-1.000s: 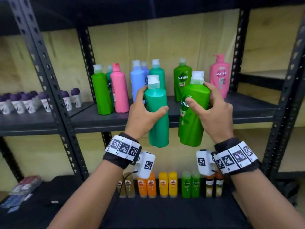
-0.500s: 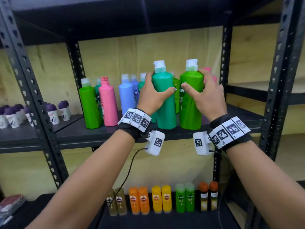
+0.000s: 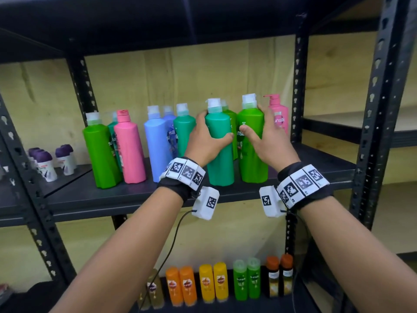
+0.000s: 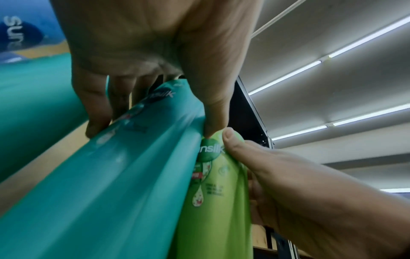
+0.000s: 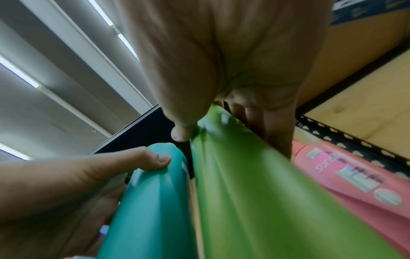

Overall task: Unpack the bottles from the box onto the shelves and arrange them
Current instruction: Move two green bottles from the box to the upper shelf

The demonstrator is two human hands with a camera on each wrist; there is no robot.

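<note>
While hands [image 3: 207, 141] grip them, teal bottle [image 3: 220, 159] and green bottle [image 3: 252, 154], front labels partly hidden.

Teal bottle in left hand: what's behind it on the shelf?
Behind the teal bottle, a light green bottle shows, cap and shoulder only. Its lower body is covered.

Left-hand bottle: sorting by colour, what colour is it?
Teal bottle with a white cap, gripped by the left hand; clearest in the head view.
</note>
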